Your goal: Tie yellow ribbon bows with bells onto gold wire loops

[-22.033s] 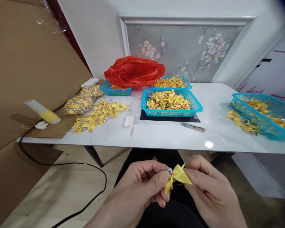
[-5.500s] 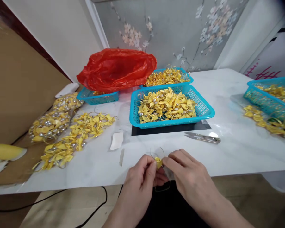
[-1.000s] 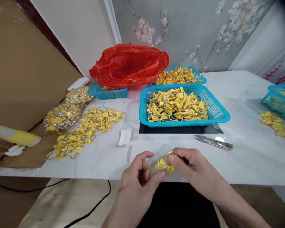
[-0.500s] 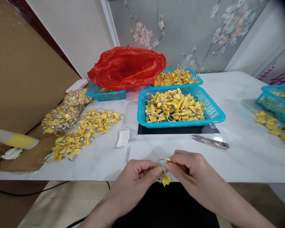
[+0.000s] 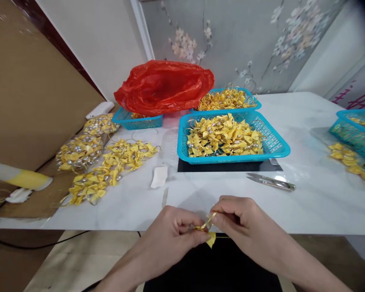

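White table edge lies under the left hand and right hand, both pinching a small yellow bow with gold cord, best held tightly, before scissors and blue basket.

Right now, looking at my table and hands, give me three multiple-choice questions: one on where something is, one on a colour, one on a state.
1. Where do the snips lie?
A. inside a basket
B. on the table, right of the black mat
C. on the cardboard

2. What colour is the plastic bag?
A. red
B. green
C. white

3. What is the yellow bow doing?
A. lying in the near basket
B. lying loose on the table
C. pinched between both hands

Answers: 1 B, the snips rest on bare tabletop by the mat. 2 A, the bag is bright red. 3 C, the left hand and right hand pinch the bow.
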